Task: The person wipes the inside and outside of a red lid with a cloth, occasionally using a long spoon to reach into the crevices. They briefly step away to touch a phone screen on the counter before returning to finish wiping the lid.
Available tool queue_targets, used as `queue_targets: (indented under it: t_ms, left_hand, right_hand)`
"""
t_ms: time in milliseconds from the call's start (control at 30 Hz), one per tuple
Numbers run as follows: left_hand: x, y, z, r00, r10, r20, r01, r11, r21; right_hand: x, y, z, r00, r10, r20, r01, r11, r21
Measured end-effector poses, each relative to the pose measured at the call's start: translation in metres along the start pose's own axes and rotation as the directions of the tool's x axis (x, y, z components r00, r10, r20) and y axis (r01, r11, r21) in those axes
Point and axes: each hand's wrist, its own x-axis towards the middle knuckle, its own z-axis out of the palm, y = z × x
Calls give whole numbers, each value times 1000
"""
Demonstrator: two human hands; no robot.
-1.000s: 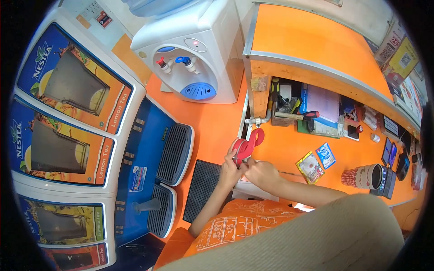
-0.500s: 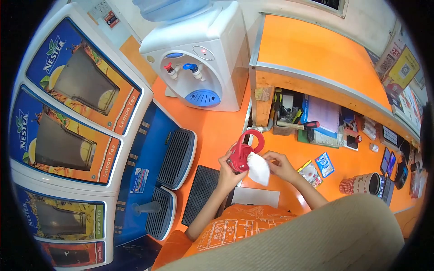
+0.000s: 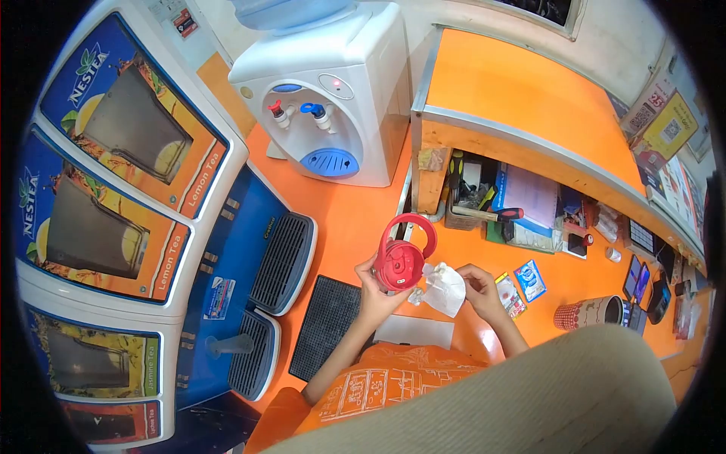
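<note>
My left hand (image 3: pixel 376 295) is wrapped round a red lid (image 3: pixel 399 263) with a loop handle, its round face turned toward the camera. Beside it, my right hand (image 3: pixel 481 290) pinches the right edge of a crumpled white tissue (image 3: pixel 444 289). The tissue hangs just right of the lid, its left end close to the lid's lower edge. Both hands are above the orange counter, in front of an orange shirt. A white sheet (image 3: pixel 414 331) lies below them.
A water dispenser (image 3: pixel 386 98) stands behind; drink machines (image 3: pixel 178 318) fill the left. A black mat (image 3: pixel 327 325) lies left of my hands. To the right are a blue sachet (image 3: pixel 530 281), a patterned cup (image 3: pixel 582 313), phones and an orange shelf (image 3: pixel 529 91) over tools and papers.
The red lid has turned to show its round face more fully. The tissue has moved off the lid to the right, with my right hand, and looks more spread.
</note>
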Motion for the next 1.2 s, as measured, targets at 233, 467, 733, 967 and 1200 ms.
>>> queue_targets:
  t_ms: [233, 467, 733, 967, 1200]
  left_hand:
    - [0, 3, -4, 997, -40, -73, 39, 999, -14]
    - [6, 29, -11, 990, -141, 11, 138, 947, -289]
    - [3, 32, -4, 983, -99, 152, 139, 950, -280]
    - [6, 38, -1, 983, 19, 181, 34, 958, -284]
    - [6, 46, -2, 970, 74, 233, -11, 965, -262]
  right_hand:
    - [-2, 3, -3, 998, -54, -28, 50, 990, -130]
    - [-3, -3, -8, 991, -113, -67, 89, 952, -292]
    - [4, 0, -2, 965, -221, -141, 153, 913, -379]
    - [7, -2, 9, 942, -273, -196, 180, 903, -391]
    - [11, -4, 16, 923, -327, -201, 232, 893, -387]
